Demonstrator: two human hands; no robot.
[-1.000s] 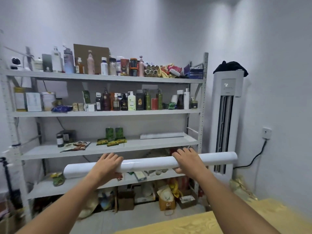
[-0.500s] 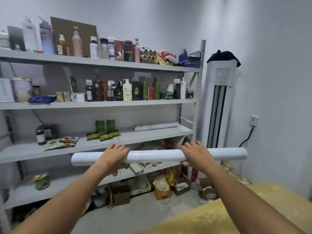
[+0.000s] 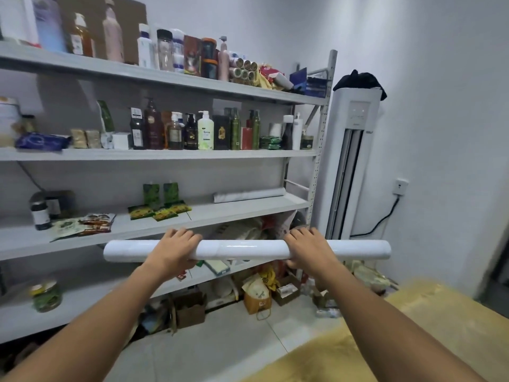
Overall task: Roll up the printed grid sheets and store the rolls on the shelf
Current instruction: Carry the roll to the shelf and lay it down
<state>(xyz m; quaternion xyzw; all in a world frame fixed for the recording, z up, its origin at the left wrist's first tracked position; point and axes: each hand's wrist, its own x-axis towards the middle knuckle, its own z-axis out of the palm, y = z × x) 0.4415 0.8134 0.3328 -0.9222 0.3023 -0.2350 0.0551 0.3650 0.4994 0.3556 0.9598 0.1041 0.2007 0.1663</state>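
I hold a long white rolled sheet [image 3: 242, 250] level in front of me, at about the height of the third shelf board [image 3: 154, 230] of the grey metal shelf unit. My left hand [image 3: 173, 250] grips the roll left of its middle and my right hand [image 3: 308, 248] grips it right of its middle, fingers curled over the top. Another white roll [image 3: 249, 194] lies at the back right of that third shelf board, against the wall.
Bottles and boxes crowd the upper shelf boards [image 3: 165, 154]. Green packets [image 3: 159, 212] and snack bags [image 3: 82, 224] lie on the third board's left half. A white standing air conditioner [image 3: 348, 166] is right of the unit. Boxes and bags [image 3: 256, 296] sit on the floor; a yellow surface [image 3: 385, 340] lies lower right.
I have come closer to the shelf unit, which now looks larger. Both hands keep the same grip on the roll, which stays level.
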